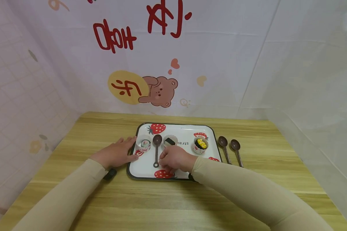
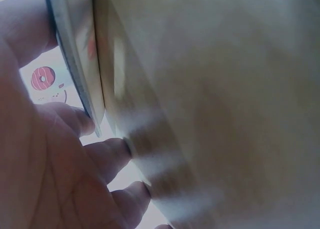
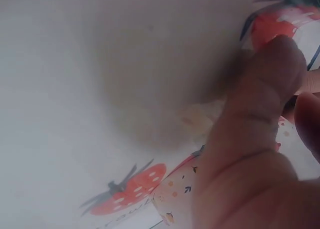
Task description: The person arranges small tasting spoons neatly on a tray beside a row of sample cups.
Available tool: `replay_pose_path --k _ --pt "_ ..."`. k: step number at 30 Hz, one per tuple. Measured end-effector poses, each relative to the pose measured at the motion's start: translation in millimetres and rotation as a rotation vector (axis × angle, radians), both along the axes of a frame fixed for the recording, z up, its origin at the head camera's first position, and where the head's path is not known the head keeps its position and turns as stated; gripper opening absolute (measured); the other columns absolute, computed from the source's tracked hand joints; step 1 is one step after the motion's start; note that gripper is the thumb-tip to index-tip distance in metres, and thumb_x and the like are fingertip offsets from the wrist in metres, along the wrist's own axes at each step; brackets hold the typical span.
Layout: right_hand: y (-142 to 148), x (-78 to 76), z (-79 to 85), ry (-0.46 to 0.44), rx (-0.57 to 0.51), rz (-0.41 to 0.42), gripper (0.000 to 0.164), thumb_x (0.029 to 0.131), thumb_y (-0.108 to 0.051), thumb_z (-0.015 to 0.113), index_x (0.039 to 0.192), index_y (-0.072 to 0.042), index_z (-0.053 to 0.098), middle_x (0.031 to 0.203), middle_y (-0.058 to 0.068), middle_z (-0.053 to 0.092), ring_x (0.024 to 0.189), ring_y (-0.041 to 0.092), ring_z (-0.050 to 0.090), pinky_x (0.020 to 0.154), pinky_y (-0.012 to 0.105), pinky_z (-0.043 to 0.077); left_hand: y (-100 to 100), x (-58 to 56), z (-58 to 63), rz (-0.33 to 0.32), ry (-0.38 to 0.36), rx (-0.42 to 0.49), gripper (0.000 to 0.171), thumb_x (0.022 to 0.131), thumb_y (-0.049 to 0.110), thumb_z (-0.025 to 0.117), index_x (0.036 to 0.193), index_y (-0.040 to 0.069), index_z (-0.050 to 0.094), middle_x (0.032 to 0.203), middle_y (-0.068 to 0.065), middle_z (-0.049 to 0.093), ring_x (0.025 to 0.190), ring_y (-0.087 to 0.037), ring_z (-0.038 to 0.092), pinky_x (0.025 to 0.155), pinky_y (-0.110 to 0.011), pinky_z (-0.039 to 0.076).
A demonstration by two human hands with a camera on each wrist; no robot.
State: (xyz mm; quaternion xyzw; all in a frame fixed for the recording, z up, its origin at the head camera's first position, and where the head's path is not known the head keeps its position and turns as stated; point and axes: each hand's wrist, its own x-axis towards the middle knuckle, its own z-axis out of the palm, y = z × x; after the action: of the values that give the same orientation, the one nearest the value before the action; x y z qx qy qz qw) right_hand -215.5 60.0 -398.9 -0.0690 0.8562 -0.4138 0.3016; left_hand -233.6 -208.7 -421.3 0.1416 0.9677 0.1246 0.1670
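Observation:
A strawberry-printed white tray [image 1: 196,128] with a dark rim lies on the table. My left hand [image 1: 117,153] rests at its left edge, fingers spread, thumb across the rim. In the left wrist view its fingertips [image 2: 116,151] show beside the tray's side. On the tray, a brown spoon [image 1: 156,150] lies between a cup with a sushi roll piece [image 1: 145,145] and a cup with a dark-banded piece [image 1: 169,142]. My right hand [image 1: 176,158] is low over the tray, bent fingers right beside the spoon's ringed handle end; I cannot tell whether they pinch it.
A cup with a yellow-topped dark piece [image 1: 200,145] stands at the tray's right. Just outside the right rim, two more brown spoons [image 1: 225,149] lie on the wooden table [image 1: 150,205]. A printed white cloth wall [image 1: 219,64] rises behind the table.

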Motion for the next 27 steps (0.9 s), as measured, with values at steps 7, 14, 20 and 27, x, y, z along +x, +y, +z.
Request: replay_pose_path --k 7,14,20,27 --pt "5.6 1.7 1.8 0.039 0.013 -0.009 0.012 0.097 -0.015 0.075 0.106 -0.007 0.075 0.079 0.009 0.07 0.064 0.016 0.061 0.059 0.024 0.055 -1.0 -1.4 -0.3 0.005 -0.008 -0.007 0.096 0.098 0.062 0.063 0.169 0.012 0.022 0.173 -0.021 0.026 0.157 -0.057 0.02 0.122 -0.071 0.03" --pt "14.3 2.5 7.3 0.051 0.014 -0.036 0.014 0.097 -0.02 0.077 0.108 -0.011 0.077 0.097 0.005 0.069 0.074 0.017 0.066 0.063 0.024 0.056 0.4 -0.2 0.8 0.004 -0.009 -0.012 0.097 0.098 0.064 0.062 0.169 0.011 0.022 0.173 -0.021 0.027 0.157 -0.056 0.02 0.122 -0.071 0.031" --pt "27.6 3.6 12.9 0.067 -0.011 -0.054 0.017 0.097 -0.022 0.076 0.11 -0.011 0.076 0.101 0.005 0.071 0.081 0.02 0.069 0.071 0.029 0.061 3.1 2.0 4.3 0.007 -0.009 -0.022 0.097 0.098 0.063 0.062 0.169 0.01 0.022 0.173 -0.022 0.026 0.157 -0.057 0.021 0.122 -0.071 0.031" --pt "50.5 6.5 27.9 0.152 -0.039 -0.069 0.025 0.104 -0.029 0.066 0.112 -0.008 0.075 0.103 0.012 0.074 0.087 0.022 0.069 0.074 0.031 0.06 1.8 2.7 4.1 0.005 -0.009 -0.012 0.097 0.098 0.064 0.061 0.169 0.01 0.022 0.173 -0.022 0.026 0.157 -0.057 0.019 0.122 -0.071 0.03"
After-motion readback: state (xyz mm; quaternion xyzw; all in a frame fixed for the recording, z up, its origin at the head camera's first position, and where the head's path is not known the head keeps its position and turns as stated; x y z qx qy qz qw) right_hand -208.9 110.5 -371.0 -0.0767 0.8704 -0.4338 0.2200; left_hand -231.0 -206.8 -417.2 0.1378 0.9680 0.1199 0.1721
